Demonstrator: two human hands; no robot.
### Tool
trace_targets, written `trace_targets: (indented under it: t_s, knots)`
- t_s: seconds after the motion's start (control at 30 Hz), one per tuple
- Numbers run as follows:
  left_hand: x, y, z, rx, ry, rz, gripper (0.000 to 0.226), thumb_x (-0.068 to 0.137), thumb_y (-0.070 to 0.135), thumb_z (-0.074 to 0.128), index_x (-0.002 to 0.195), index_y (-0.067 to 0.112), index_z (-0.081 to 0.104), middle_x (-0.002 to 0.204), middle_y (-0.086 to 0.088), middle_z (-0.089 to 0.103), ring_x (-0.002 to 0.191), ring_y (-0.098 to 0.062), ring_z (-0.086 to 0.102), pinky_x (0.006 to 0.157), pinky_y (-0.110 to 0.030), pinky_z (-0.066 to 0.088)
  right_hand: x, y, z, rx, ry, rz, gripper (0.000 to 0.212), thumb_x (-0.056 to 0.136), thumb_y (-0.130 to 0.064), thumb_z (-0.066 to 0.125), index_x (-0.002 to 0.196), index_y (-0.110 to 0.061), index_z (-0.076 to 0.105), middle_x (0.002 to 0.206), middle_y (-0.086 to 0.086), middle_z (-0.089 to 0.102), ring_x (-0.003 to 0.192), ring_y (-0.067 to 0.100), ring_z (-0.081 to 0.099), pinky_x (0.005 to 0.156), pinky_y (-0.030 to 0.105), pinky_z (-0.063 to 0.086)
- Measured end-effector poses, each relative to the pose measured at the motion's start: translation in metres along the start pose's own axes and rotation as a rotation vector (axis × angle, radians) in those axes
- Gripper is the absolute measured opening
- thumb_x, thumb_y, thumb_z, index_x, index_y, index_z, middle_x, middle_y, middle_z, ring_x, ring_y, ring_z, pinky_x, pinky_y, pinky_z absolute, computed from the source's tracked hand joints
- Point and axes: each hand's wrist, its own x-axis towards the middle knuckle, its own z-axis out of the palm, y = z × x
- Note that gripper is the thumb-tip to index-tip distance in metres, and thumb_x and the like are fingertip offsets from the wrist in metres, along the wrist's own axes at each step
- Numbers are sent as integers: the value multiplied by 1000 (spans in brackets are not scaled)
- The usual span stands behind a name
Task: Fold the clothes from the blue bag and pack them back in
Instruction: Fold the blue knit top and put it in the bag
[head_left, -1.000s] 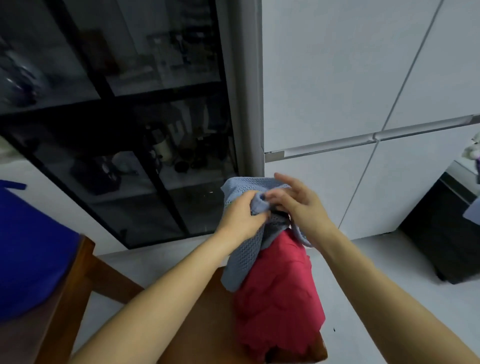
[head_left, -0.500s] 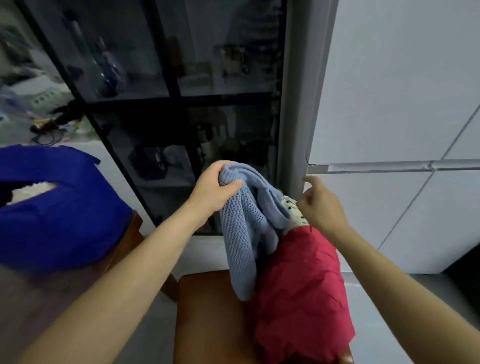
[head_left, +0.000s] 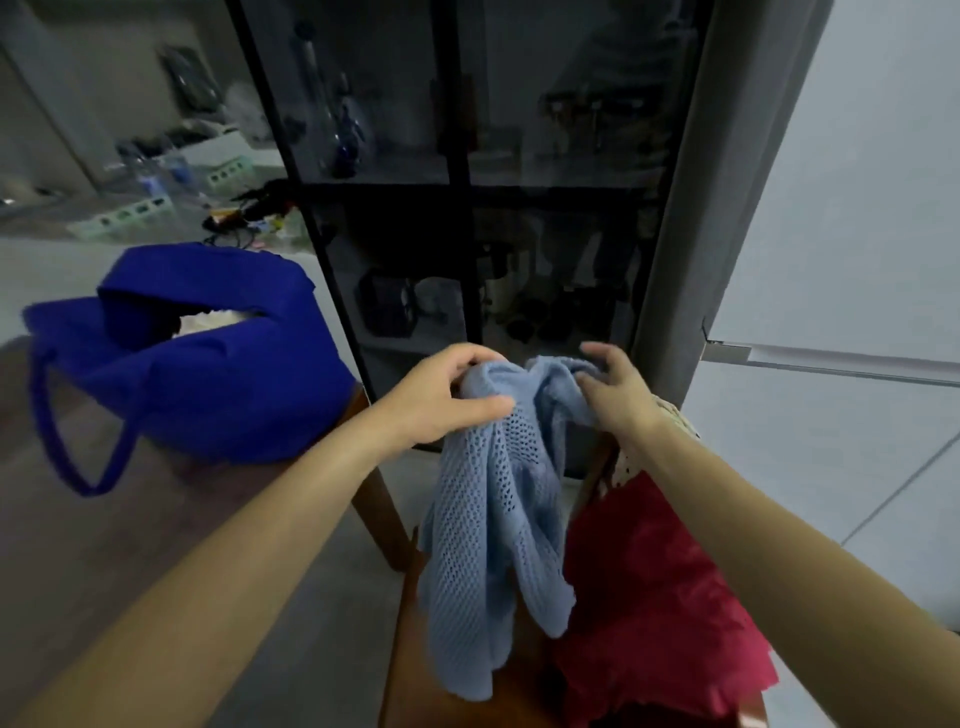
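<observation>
A wooden table (head_left: 93, 530) fills the left of the scene, and the blue bag (head_left: 223, 379) sits on its far corner, mouth open, a handle loop trailing toward the near edge and a pale cloth (head_left: 208, 319) showing inside. Behind it stands a dark glass-fronted cabinet (head_left: 467, 218) with dim objects on its shelves, flanked on the right by white panel doors (head_left: 857, 208). Pale baskets (head_left: 130, 213) and loose clutter lie on the grey floor (head_left: 62, 270) in the far left background. Just beside the table, a wooden chair (head_left: 408, 649) holds a crumpled red garment (head_left: 654, 597), with a cream patterned garment (head_left: 670, 415) over the chair's back.

Both bare arms reach forward over the chair. The left hand (head_left: 441, 400) grips the top of a light blue knit garment (head_left: 488, 519), fingers curled over the bunched fabric and thumb laid across its front. The right hand (head_left: 618, 395) takes the neighbouring fold at the same height, thumb and lower fingers closed on the cloth, forefinger lifted clear. The knit hangs from the two hands in front of the cabinet, its lower end draped down onto the chair seat and touching the red garment
</observation>
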Motion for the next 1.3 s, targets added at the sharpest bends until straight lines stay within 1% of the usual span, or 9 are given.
trace_targets:
  t_s: [0.13,0.23,0.3,0.5,0.67,0.8,0.93,1.1,1.3]
  knots:
    - [-5,5,3,86,37,-145,36,87,39,60,117,18,58,89,0,64,75,-11,61,65,-22,47,-13,-44,-2,57,-257,-292,43,97,-11,50,134,-29,38,90,7,63,76,10,61,72,25,52]
    - [5,5,10,192,111,-49,58,82,38,68,132,19,46,117,5,56,98,-8,58,81,-21,48,-25,-67,2,-114,-427,-473,55,94,-12,54,140,-28,30,84,21,62,72,19,58,67,33,50]
    - [10,6,16,212,65,23,58,80,32,72,131,18,47,121,7,55,106,-6,55,85,-20,45,-29,-73,5,-174,-484,-527,62,92,-10,58,144,-24,27,74,17,61,65,13,57,62,25,46]
    - [26,4,25,241,206,47,12,81,25,71,83,14,66,76,0,65,75,-16,62,67,-38,51,-28,-68,-9,-343,-265,-519,70,81,-16,73,140,-24,36,80,-2,61,72,7,58,68,18,46]
    - [33,5,3,298,399,57,7,81,9,62,82,12,68,74,0,66,74,-16,62,67,-41,53,-27,-32,-22,-718,-144,-327,60,82,-8,59,138,-18,42,90,-3,56,87,17,56,73,26,41]
    - [25,5,-18,462,426,30,19,82,5,59,90,20,67,67,12,52,61,-3,49,56,-21,37,-20,-19,-29,-709,-35,-220,45,84,-13,56,129,-16,53,96,0,62,84,13,52,73,21,37]
    - [7,-14,-40,755,350,-65,18,85,7,60,96,19,68,86,3,48,75,-14,51,61,-28,38,-8,-28,-27,-691,95,-301,41,83,-9,53,123,-17,58,107,5,65,93,24,59,75,29,44]
    - [-31,-32,-64,737,346,-239,10,90,17,58,86,19,67,83,-1,62,73,-16,57,57,-30,43,3,-40,-10,-629,-59,-235,43,86,-5,46,124,-19,58,88,3,66,59,10,65,65,30,54]
    - [-79,-50,-97,322,445,-479,15,93,26,58,81,17,61,79,-10,68,70,-21,69,66,-39,56,2,-66,29,-367,-209,-314,37,87,-6,58,122,-17,57,97,8,67,69,21,71,73,41,59]
